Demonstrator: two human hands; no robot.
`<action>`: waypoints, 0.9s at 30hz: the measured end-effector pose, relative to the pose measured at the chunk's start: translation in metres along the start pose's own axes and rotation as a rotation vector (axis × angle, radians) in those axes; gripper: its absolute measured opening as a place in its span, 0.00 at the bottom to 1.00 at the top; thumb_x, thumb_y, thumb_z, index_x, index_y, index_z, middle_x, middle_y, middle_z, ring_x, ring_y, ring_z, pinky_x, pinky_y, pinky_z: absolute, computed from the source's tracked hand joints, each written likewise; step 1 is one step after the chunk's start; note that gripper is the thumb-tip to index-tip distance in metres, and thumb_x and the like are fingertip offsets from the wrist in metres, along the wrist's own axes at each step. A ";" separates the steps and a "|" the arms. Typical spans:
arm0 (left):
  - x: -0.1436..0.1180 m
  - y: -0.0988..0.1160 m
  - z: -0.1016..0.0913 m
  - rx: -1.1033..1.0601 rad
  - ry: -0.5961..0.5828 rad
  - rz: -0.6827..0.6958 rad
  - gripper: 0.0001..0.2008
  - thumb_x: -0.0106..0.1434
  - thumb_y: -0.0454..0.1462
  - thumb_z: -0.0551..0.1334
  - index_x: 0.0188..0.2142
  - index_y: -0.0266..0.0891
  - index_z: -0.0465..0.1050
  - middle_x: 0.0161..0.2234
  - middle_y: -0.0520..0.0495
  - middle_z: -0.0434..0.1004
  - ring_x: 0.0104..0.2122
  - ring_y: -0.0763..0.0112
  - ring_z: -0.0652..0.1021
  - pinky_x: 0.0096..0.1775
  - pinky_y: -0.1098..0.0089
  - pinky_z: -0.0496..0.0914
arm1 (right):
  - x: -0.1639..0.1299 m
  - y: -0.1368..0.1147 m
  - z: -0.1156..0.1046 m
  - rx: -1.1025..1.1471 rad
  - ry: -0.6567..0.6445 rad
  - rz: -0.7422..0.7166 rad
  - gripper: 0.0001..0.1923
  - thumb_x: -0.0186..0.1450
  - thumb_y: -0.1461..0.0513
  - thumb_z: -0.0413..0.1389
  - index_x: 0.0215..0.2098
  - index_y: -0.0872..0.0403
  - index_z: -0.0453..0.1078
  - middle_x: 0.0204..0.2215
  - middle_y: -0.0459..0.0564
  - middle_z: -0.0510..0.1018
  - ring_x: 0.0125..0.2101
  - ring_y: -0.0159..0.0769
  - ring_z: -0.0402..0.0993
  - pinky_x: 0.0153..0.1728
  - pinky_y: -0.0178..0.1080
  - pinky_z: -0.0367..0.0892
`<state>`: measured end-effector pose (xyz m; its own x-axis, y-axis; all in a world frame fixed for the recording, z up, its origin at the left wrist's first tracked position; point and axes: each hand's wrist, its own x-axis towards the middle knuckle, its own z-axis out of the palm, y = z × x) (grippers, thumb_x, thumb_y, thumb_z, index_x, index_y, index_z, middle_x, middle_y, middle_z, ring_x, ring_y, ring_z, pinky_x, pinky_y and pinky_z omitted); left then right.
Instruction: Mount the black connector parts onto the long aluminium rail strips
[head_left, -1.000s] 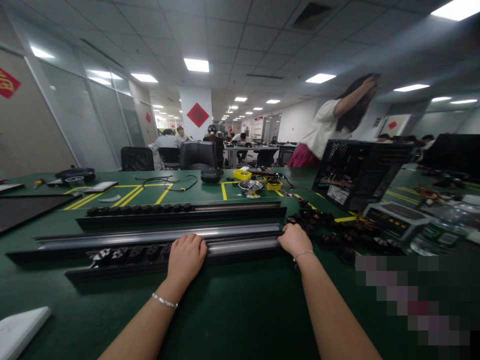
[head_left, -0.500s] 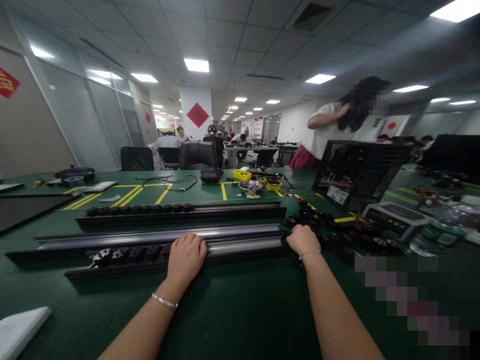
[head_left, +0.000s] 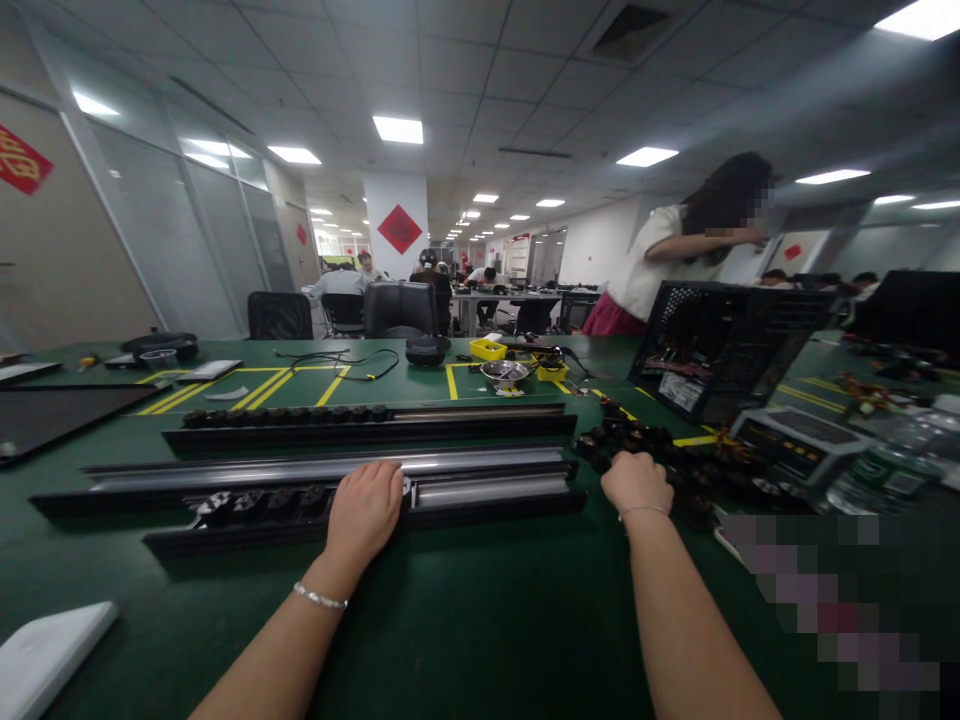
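My left hand (head_left: 365, 512) lies over the front black rail (head_left: 499, 497), fingers curled down and pressed together. A row of small round black parts (head_left: 281, 500), some with silvery faces, sits in that rail to its left. A bit of silver shows beside its fingertips; what the fingers grip is hidden. My right hand (head_left: 637, 482) is closed in a fist at the near edge of a heap of similar dark parts (head_left: 630, 437). Its fingertips and anything inside them are out of sight. Behind the front rail lie a long rail with a metallic channel (head_left: 322, 468) and a back rail (head_left: 480, 423).
An open computer case (head_left: 720, 350), a power supply unit (head_left: 799, 445) and plastic bottles (head_left: 885, 465) stand at the right. Farther back are a metal bowl (head_left: 504, 374), a yellow tray (head_left: 487, 349) and a cable (head_left: 352, 362). Another person (head_left: 660, 260) stands behind the case.
My right hand has moved right, from the end of the front rail to the heap of dark parts. My left hand remains on the rail. The person opposite has lowered an arm.
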<state>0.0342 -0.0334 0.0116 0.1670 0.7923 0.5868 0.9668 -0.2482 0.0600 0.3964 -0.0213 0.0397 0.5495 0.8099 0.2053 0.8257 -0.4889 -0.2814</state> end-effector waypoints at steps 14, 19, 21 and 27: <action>0.002 -0.036 -0.011 -0.002 -0.114 -0.052 0.19 0.64 0.43 0.46 0.38 0.43 0.74 0.39 0.47 0.79 0.40 0.63 0.76 0.44 0.64 0.65 | -0.134 -0.162 0.051 0.511 -0.137 -0.944 0.22 0.61 0.57 0.51 0.54 0.54 0.63 0.50 0.52 0.71 0.51 0.38 0.63 0.52 0.42 0.57; 0.002 -0.029 -0.007 -0.022 -0.114 0.019 0.18 0.64 0.42 0.47 0.37 0.42 0.74 0.37 0.46 0.79 0.39 0.64 0.76 0.43 0.64 0.65 | -0.146 -0.187 0.057 0.495 -0.137 -0.884 0.15 0.61 0.55 0.52 0.44 0.51 0.69 0.42 0.48 0.75 0.45 0.38 0.67 0.47 0.40 0.59; 0.001 -0.028 -0.005 -0.013 -0.125 0.042 0.18 0.64 0.41 0.46 0.35 0.42 0.74 0.36 0.46 0.79 0.38 0.65 0.76 0.42 0.65 0.65 | -0.147 -0.190 0.058 0.476 -0.121 -0.863 0.12 0.61 0.56 0.52 0.41 0.50 0.69 0.39 0.48 0.76 0.44 0.38 0.68 0.46 0.40 0.60; 0.001 -0.027 -0.003 -0.025 -0.140 0.030 0.16 0.64 0.41 0.48 0.38 0.44 0.74 0.37 0.48 0.79 0.39 0.64 0.76 0.43 0.64 0.65 | -0.151 -0.190 0.061 0.453 -0.089 -0.808 0.11 0.62 0.58 0.50 0.40 0.51 0.69 0.38 0.49 0.75 0.43 0.38 0.68 0.45 0.39 0.59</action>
<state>0.0072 -0.0275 0.0123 0.2232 0.8538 0.4704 0.9561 -0.2856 0.0647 0.1490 -0.0308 0.0052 -0.1975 0.8805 0.4309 0.8144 0.3921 -0.4278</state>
